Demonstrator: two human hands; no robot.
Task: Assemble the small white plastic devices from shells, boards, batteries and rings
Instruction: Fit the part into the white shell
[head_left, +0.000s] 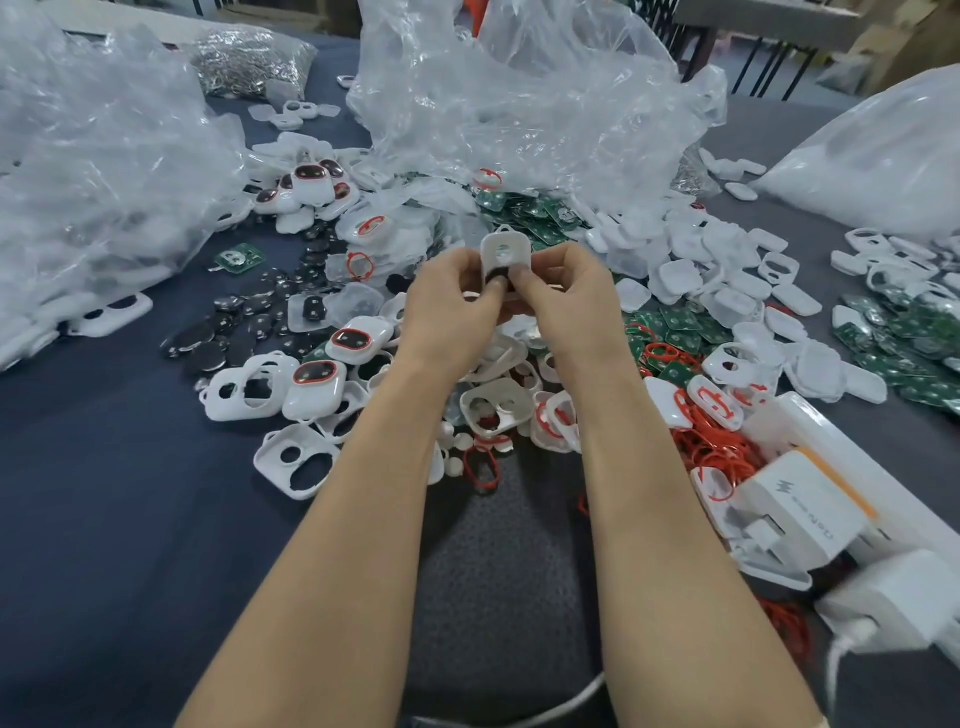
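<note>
- Bare cloth (104, 493) on my near left: free to pass.
- Ahead: shells (298, 460), coin batteries (208, 353) and boards (670, 322) cover the middle (no clear lane).
- Plastic bags (519, 104) wall off the far side.
- Near right: chargers (800, 514) and red rings (711, 441) block.

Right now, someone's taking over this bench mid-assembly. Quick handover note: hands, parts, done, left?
Left hand and right hand: both pinch one white shell above the pile, thumbs at its lower opening.
Parts: coin batteries loose to the left; green boards behind the hands and more far right; red rings heaped near right; empty shells all around.
Done: a few closed units with red-ringed dark windows sit far left.
Left: finish the held shell, then the large loose piles.
</note>
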